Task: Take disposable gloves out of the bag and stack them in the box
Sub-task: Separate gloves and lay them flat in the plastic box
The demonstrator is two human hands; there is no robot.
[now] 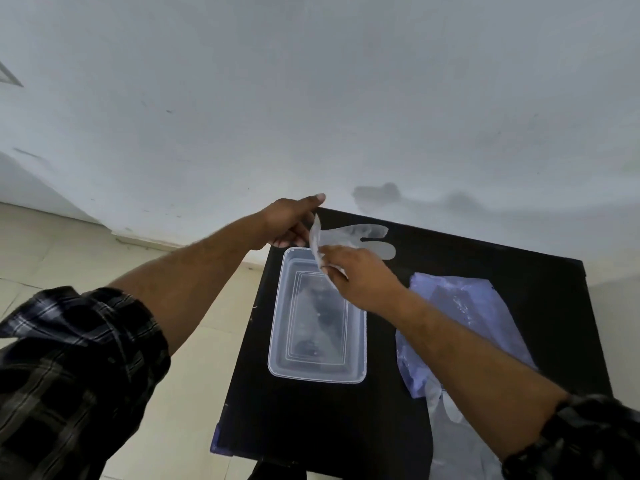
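A clear plastic box lies open on the black table. Above its far end my right hand pinches the cuff of a thin clear disposable glove, whose fingers spread over the far part of the table. My left hand hovers at the glove's left edge, fingers curled near it with the index finger out; whether it grips the glove I cannot tell. A pale purple plastic bag lies to the right of the box, under my right forearm, with more clear gloves sticking out of its near end.
The small table stands against a white wall. Beige tiled floor shows to its left. The table's left edge runs close beside the box.
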